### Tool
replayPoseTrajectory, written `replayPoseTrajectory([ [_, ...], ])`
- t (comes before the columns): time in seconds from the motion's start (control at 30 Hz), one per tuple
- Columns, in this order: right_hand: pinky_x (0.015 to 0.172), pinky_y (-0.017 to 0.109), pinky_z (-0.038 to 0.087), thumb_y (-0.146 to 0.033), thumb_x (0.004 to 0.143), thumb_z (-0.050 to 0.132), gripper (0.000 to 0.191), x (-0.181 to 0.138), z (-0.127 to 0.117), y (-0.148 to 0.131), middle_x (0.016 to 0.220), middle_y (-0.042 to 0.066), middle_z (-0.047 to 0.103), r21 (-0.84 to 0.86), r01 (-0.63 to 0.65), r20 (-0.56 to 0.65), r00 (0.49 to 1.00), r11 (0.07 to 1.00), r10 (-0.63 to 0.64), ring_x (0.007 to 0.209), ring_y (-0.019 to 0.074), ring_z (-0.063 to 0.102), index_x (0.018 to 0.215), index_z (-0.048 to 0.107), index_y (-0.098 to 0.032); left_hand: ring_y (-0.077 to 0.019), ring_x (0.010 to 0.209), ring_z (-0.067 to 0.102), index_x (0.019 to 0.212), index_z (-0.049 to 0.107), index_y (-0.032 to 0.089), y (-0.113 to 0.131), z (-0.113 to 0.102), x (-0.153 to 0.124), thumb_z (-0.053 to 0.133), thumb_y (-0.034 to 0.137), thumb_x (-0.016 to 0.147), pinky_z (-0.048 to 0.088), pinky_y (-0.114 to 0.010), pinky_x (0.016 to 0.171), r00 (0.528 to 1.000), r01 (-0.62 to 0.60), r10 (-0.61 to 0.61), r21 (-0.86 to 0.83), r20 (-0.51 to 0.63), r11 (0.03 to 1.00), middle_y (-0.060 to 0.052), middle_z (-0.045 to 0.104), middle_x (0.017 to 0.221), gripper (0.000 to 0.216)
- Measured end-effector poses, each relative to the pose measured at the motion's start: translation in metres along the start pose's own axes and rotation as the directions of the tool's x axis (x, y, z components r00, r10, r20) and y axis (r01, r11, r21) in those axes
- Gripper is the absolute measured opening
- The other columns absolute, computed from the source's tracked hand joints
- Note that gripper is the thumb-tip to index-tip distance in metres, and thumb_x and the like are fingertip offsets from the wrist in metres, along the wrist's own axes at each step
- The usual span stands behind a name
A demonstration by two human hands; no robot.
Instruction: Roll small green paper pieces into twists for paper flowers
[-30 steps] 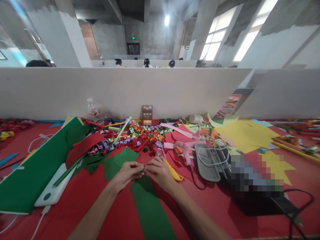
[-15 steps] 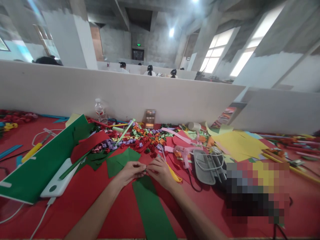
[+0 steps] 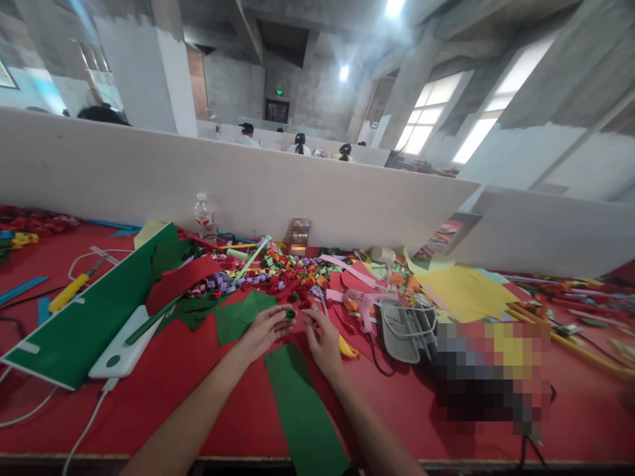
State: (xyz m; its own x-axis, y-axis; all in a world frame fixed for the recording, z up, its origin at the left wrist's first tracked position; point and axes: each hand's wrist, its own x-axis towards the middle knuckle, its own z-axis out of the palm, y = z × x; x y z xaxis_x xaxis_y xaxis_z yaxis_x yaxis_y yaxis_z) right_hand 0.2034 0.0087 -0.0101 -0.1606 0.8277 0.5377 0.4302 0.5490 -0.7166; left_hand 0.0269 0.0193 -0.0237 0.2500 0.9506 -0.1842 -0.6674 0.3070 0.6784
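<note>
My left hand [image 3: 266,330] is closed, its fingertips pinching a small dark green curled paper piece [image 3: 290,316], which looks like a paper flower. Just to its right is my right hand [image 3: 323,338], fingers half bent and apart, with nothing visible in them. Below both hands a long green paper strip [image 3: 305,410] runs toward the table's front edge. Green paper sheets [image 3: 243,314] lie beyond my left hand. A yellow object [image 3: 348,347] rests beside my right hand, partly hidden by it.
Many small paper flowers and chains [image 3: 268,271] are heaped at the back. A pink glue gun [image 3: 364,307] and grey tray [image 3: 399,334] stand right. Left are a green board [image 3: 94,317], white power strip [image 3: 119,350] and yellow-handled cutter [image 3: 69,296]. A bottle [image 3: 202,215] stands by the partition.
My right hand has come away from the green paper piece and moved slightly right. My left hand keeps hold of it, its fingers more opened out. The view has shifted a little.
</note>
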Motion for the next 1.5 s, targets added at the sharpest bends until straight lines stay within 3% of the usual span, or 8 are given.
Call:
replayPoseTrajectory([
  [0.2, 0.076, 0.032, 0.048, -0.018, 0.092, 0.047, 0.03, 0.001, 0.001, -0.003, 0.094, 0.006, 0.063, 0.011, 0.003, -0.042, 0.999, 1.0, -0.002, 0.082, 0.0196, 0.059, 0.119, 0.058, -0.02, -0.0168, 0.081, 0.073, 0.102, 0.068, 0.013, 0.001, 0.002, 0.001, 0.066, 0.006, 0.08, 0.057, -0.029, 0.082, 0.998, -0.052, 0.052, -0.001, -0.045, 0.999, -0.008, 0.076, 0.092, 0.023],
  [0.4, 0.075, 0.033, 0.048, -0.021, 0.091, 0.053, 0.017, 0.0, 0.003, -0.009, 0.093, 0.006, 0.064, 0.015, 0.038, -0.008, 0.999, 0.999, -0.038, 0.081, 0.0196, 0.058, 0.104, 0.064, -0.022, -0.0181, 0.086, 0.072, 0.102, 0.068, 0.014, -0.003, 0.002, -0.001, 0.071, 0.011, 0.078, 0.055, -0.03, 0.087, 0.998, -0.055, 0.055, 0.053, -0.004, 0.997, -0.009, 0.076, 0.094, 0.024],
  [0.7, 0.07, 0.03, 0.048, -0.025, 0.089, 0.059, 0.007, 0.0, 0.008, -0.007, 0.089, 0.005, 0.062, 0.005, -0.013, 0.024, 1.0, 1.0, 0.013, 0.082, 0.019, 0.059, 0.093, 0.064, -0.022, -0.0189, 0.088, 0.07, 0.099, 0.069, 0.015, -0.008, 0.0, -0.002, 0.081, 0.02, 0.07, 0.056, -0.031, 0.085, 0.999, -0.034, 0.035, 0.139, -0.003, 0.99, -0.008, 0.073, 0.093, 0.031],
  [0.87, 0.068, 0.029, 0.045, -0.023, 0.085, 0.061, 0.003, 0.0, 0.011, -0.001, 0.082, 0.002, 0.061, -0.015, -0.057, 0.007, 0.998, 0.998, 0.057, 0.074, 0.0172, 0.056, 0.085, 0.061, -0.021, -0.0188, 0.085, 0.069, 0.097, 0.069, 0.015, -0.011, 0.002, -0.001, 0.084, 0.028, 0.065, 0.057, -0.032, 0.08, 0.993, -0.1, 0.112, 0.282, -0.028, 0.954, -0.008, 0.071, 0.094, 0.037],
  [1.1, 0.067, 0.028, 0.045, -0.025, 0.087, 0.058, 0.008, 0.002, 0.01, 0.002, 0.08, 0.002, 0.063, -0.004, -0.067, 0.006, 0.998, 0.998, 0.067, 0.073, 0.0168, 0.056, 0.085, 0.064, -0.02, -0.0208, 0.085, 0.07, 0.092, 0.071, 0.014, -0.013, -0.005, 0.003, 0.083, 0.034, 0.064, 0.056, -0.035, 0.083, 0.973, -0.198, 0.229, 0.436, -0.02, 0.878, -0.008, 0.074, 0.089, 0.036],
  [1.5, 0.065, 0.029, 0.046, -0.03, 0.09, 0.058, 0.017, 0.006, 0.004, 0.002, 0.078, 0.004, 0.065, 0.026, -0.063, 0.026, 0.998, 0.998, 0.062, 0.071, 0.017, 0.056, 0.082, 0.069, -0.019, -0.0217, 0.077, 0.072, 0.091, 0.073, 0.013, -0.007, 0.002, -0.001, 0.082, 0.034, 0.064, 0.056, -0.038, 0.083, 0.98, -0.16, 0.193, 0.405, -0.042, 0.9, -0.008, 0.076, 0.083, 0.035],
])
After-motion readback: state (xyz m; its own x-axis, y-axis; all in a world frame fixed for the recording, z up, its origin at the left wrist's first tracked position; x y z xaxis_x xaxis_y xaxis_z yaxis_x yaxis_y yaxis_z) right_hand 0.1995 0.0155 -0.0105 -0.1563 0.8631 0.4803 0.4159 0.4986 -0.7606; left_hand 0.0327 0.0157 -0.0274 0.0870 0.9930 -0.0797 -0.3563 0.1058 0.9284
